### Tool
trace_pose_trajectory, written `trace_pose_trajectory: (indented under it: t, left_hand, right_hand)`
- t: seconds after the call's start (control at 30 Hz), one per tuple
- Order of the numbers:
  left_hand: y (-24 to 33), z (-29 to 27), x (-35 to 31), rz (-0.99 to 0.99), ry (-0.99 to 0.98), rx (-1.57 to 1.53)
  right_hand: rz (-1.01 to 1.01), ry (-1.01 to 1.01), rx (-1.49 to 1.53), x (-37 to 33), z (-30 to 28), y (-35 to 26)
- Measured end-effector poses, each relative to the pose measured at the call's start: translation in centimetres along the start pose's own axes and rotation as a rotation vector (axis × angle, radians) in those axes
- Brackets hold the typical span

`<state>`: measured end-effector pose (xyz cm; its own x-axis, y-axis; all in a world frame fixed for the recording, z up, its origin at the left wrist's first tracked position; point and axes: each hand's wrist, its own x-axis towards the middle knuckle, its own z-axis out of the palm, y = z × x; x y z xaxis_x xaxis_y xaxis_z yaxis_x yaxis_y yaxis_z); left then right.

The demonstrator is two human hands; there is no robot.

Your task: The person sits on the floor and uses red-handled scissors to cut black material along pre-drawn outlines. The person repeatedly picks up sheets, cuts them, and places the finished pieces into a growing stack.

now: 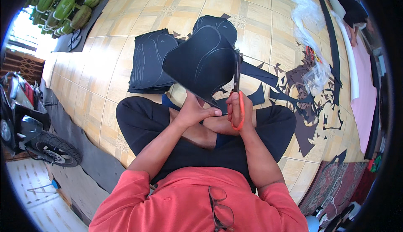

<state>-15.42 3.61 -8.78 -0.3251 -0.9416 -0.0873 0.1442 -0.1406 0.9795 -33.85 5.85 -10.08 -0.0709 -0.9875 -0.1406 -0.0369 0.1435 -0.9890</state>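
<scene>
My left hand (195,112) grips the lower edge of a black sheet (201,64) with pale curved lines drawn on it, the thumb on top. The sheet is tilted up above my crossed legs. In my right hand (240,109) is a pair of scissors (236,78) with orange handles, fingers wrapped round the loops. Its dark blades point away from me along the sheet's right edge; whether they bite into it I cannot tell. Behind the sheet to the left lies a stack of marked black sheets (151,60). Another pile of black pieces (218,26) sits just beyond.
Dark offcuts (302,81) litter the tiled floor on my right, beside clear plastic wrap (308,26). A person (350,5) is at the far right near a pink sheet (363,93). Green gas cylinders (63,5) stand far left; a motorbike (33,127) is nearer on the left.
</scene>
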Motion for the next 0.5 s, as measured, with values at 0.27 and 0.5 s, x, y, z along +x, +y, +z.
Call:
trace_pose_trajectory:
  t: [0.27, 0.5]
  left_hand:
    - [-0.5, -0.1, 0.0, 0.135, 0.246, 0.008]
    - [-1.0, -0.9, 2.2, 0.083, 0.306, -0.396]
  right_hand:
    - [0.036, -0.059, 0.269, 0.0, 0.7, -0.6]
    - [-0.019, -0.046, 0.121, 0.0, 0.7, 1.0]
